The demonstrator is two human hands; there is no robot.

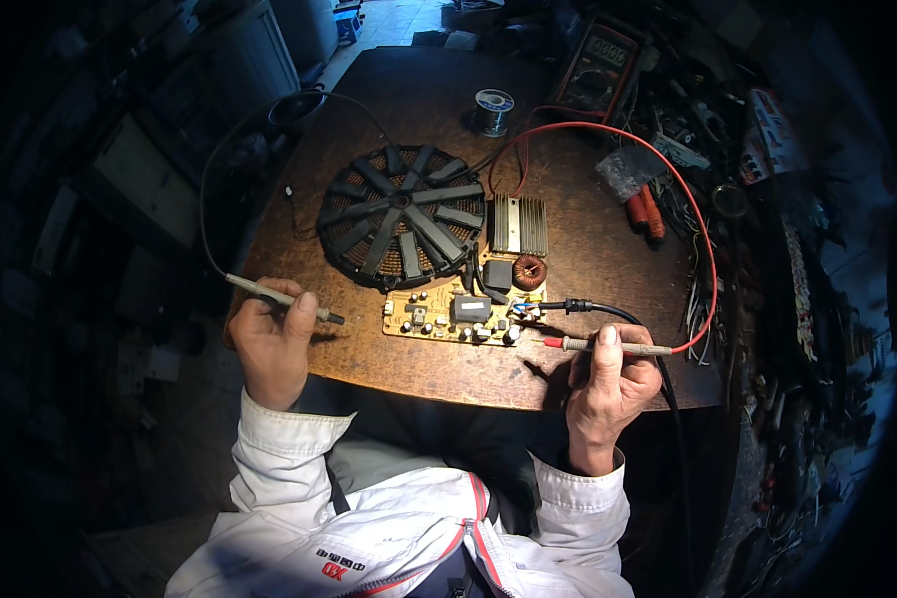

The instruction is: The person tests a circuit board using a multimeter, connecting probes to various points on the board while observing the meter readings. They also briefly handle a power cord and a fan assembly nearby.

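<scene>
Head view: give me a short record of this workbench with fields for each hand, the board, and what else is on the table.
left hand: grips a black-leaded probe, tip over bare table left of the board
right hand: grips a red-leaded probe, tip pointing at the board's right end
circuit board: lies flat near the table's front edge, with a finned heat sink and a copper ring coil
round coil disc: behind the board, lying flat
multimeter: far edge of the table
solder spool: left of the multimeter
red-handled pliers: right side
</scene>
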